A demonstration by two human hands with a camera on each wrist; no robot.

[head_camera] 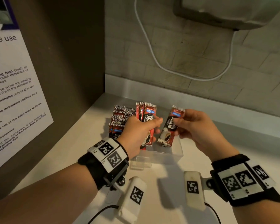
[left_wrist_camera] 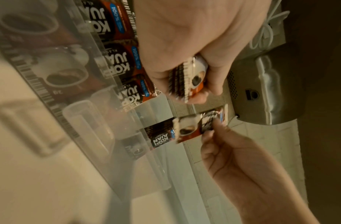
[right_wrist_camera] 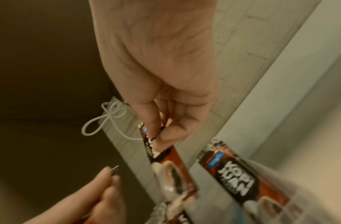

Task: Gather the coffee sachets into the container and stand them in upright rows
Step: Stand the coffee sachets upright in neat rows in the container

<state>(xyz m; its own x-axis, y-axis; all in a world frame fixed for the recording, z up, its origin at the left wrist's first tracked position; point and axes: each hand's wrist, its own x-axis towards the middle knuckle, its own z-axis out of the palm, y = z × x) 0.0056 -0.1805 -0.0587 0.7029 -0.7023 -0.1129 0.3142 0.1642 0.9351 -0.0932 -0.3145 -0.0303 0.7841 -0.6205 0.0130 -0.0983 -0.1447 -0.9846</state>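
Observation:
A clear plastic container stands on the pale counter, with several red-and-black coffee sachets upright in its left part. My left hand grips a small bunch of sachets above the container; the bunch's ends poke out of my fist. My right hand pinches one single sachet between thumb and fingers, tilted, just right of the bunch, over the container's open right part. In the right wrist view that sachet hangs below my fingertips.
A brown cabinet side with a paper notice walls off the left. A tiled wall with a white cable and a grey wall-mounted unit lies behind. Bare counter stretches to the right.

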